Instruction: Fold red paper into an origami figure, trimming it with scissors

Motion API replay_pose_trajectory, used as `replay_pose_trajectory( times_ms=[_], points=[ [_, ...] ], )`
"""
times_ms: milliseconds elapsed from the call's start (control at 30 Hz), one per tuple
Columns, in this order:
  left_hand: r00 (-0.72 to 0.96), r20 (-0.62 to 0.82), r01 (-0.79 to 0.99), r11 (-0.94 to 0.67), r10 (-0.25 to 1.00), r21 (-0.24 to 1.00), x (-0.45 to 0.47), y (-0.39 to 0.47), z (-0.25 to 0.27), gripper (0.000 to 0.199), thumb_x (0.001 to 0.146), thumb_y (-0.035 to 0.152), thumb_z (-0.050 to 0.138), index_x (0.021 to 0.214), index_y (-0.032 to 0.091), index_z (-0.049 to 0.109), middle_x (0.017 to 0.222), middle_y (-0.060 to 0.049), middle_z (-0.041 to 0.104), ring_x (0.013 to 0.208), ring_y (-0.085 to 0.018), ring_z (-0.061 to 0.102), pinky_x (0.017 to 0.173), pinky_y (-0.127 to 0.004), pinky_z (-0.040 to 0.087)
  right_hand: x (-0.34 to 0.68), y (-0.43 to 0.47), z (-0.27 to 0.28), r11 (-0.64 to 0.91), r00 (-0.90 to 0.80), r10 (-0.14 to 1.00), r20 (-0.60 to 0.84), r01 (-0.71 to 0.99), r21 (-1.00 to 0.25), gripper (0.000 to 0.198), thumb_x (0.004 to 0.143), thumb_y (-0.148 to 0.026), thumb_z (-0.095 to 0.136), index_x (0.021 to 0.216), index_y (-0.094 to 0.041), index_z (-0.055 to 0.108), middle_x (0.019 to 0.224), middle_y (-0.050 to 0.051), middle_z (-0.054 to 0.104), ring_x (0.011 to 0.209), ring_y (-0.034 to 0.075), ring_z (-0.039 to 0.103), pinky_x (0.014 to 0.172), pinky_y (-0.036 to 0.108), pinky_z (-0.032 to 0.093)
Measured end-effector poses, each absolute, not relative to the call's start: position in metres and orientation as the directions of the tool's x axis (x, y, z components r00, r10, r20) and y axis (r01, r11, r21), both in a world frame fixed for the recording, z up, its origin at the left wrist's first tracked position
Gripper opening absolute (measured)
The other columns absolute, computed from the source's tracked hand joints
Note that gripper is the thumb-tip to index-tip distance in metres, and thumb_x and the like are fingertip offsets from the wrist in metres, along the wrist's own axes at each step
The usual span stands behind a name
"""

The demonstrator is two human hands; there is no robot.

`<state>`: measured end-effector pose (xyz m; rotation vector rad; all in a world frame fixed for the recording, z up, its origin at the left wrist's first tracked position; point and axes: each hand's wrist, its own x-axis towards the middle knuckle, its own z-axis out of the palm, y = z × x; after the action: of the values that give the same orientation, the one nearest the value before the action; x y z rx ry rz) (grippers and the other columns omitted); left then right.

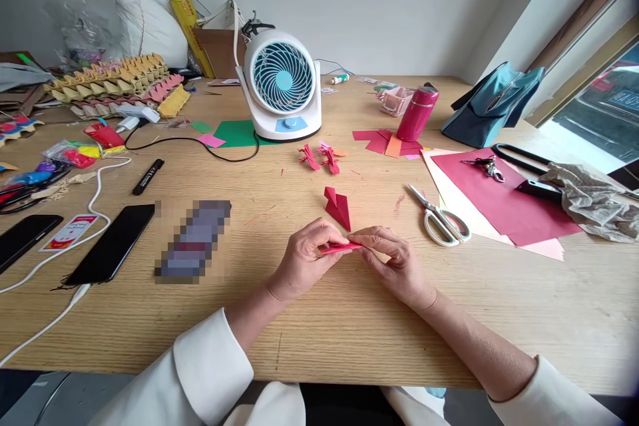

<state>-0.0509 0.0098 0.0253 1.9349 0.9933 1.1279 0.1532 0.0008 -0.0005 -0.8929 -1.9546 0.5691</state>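
Paper, red and folded slim, is up at the near middle of the table, with the left hand pinching its left end between thumb and fingers and the right hand closing fingertips on the other, seemingly to hold it steady, though those fingers hide the crease itself. Just beyond lies a folded red piece, well within reach, and over to the right sit the scissors, handles near and blades pointing far left, apparently parked for an easy grab.
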Motion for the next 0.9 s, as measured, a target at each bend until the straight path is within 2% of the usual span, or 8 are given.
replay_pose_trajectory(
  times_ms=[233, 433, 500, 567, 633, 767, 900],
  points=[
    [0.47, 0.478, 0.391, -0.66, 0.742, 0.641, -0.058, 0.004, 0.029, 0.016, 0.094, 0.026, 0.06, 0.087, 0.023, 0.075, 0.092, -0.007, 0.071, 0.086, -0.018, 0.066, 0.081, -0.029, 0.05, 0.156, 0.001, 0.003, 0.738, -0.407, 0.675, 0.616, 0.398, -0.545, 0.035, 0.096, -0.016, 0.056, 0.127, -0.03, 0.065, 0.118, 0.007, 0.071, 0.106, 0.022, 0.065, 0.09, 0.043, 0.048],
    [0.518, 0.678, 0.364, -0.852, 0.521, 0.377, -0.061, 0.009, 0.025, 0.015, 0.094, 0.017, 0.059, 0.093, 0.022, 0.073, 0.091, -0.005, 0.073, 0.078, -0.015, 0.064, 0.075, -0.028, 0.051, 0.157, -0.001, 0.007, 0.77, -0.409, 0.632, 0.658, 0.433, -0.47, 0.039, 0.096, -0.013, 0.055, 0.13, -0.03, 0.063, 0.124, 0.008, 0.068, 0.109, 0.023, 0.062, 0.091, 0.044, 0.046],
    [0.503, 0.721, 0.345, -0.876, 0.476, 0.337, -0.06, 0.01, 0.024, 0.012, 0.092, 0.014, 0.061, 0.094, 0.02, 0.071, 0.09, -0.004, 0.072, 0.078, -0.014, 0.064, 0.074, -0.026, 0.052, 0.157, -0.001, 0.007, 0.774, -0.417, 0.628, 0.657, 0.425, -0.469, 0.037, 0.096, -0.013, 0.055, 0.127, -0.029, 0.064, 0.122, 0.008, 0.069, 0.107, 0.023, 0.063, 0.091, 0.044, 0.046],
    [0.467, 0.711, 0.344, -0.849, 0.526, 0.402, -0.056, 0.01, 0.022, 0.005, 0.09, 0.015, 0.066, 0.092, 0.019, 0.069, 0.086, -0.004, 0.07, 0.078, -0.013, 0.064, 0.073, -0.025, 0.052, 0.156, 0.0, 0.006, 0.765, -0.424, 0.643, 0.638, 0.399, -0.506, 0.03, 0.096, -0.014, 0.055, 0.121, -0.027, 0.066, 0.113, 0.007, 0.072, 0.1, 0.021, 0.065, 0.089, 0.041, 0.046],
    [0.404, 0.654, 0.332, -0.769, 0.639, 0.546, -0.053, 0.01, 0.02, 0.004, 0.087, 0.021, 0.071, 0.088, 0.018, 0.068, 0.081, -0.002, 0.067, 0.074, -0.012, 0.063, 0.068, -0.023, 0.051, 0.154, -0.001, 0.005, 0.721, -0.419, 0.693, 0.587, 0.371, -0.586, 0.02, 0.097, -0.016, 0.054, 0.109, -0.023, 0.068, 0.098, 0.006, 0.073, 0.089, 0.019, 0.066, 0.084, 0.037, 0.048],
    [0.328, 0.421, 0.258, -0.509, 0.846, 0.821, -0.046, 0.011, 0.014, 0.014, 0.08, 0.028, 0.078, 0.083, 0.016, 0.069, 0.078, -0.001, 0.066, 0.064, -0.011, 0.059, 0.054, -0.02, 0.047, 0.152, -0.003, 0.005, 0.564, -0.4, 0.815, 0.42, 0.382, -0.732, 0.014, 0.096, -0.019, 0.053, 0.087, -0.019, 0.064, 0.078, 0.003, 0.066, 0.071, 0.015, 0.061, 0.067, 0.027, 0.046],
    [0.329, 0.2, 0.217, -0.28, 0.923, 0.935, -0.042, 0.012, 0.01, 0.016, 0.078, 0.028, 0.076, 0.076, 0.014, 0.068, 0.07, 0.0, 0.064, 0.055, -0.008, 0.055, 0.05, -0.019, 0.044, 0.152, -0.005, 0.008, 0.496, -0.419, 0.847, 0.328, 0.397, -0.772, 0.014, 0.094, -0.02, 0.053, 0.083, -0.018, 0.062, 0.074, 0.001, 0.063, 0.066, 0.013, 0.058, 0.063, 0.024, 0.043]
  ],
)
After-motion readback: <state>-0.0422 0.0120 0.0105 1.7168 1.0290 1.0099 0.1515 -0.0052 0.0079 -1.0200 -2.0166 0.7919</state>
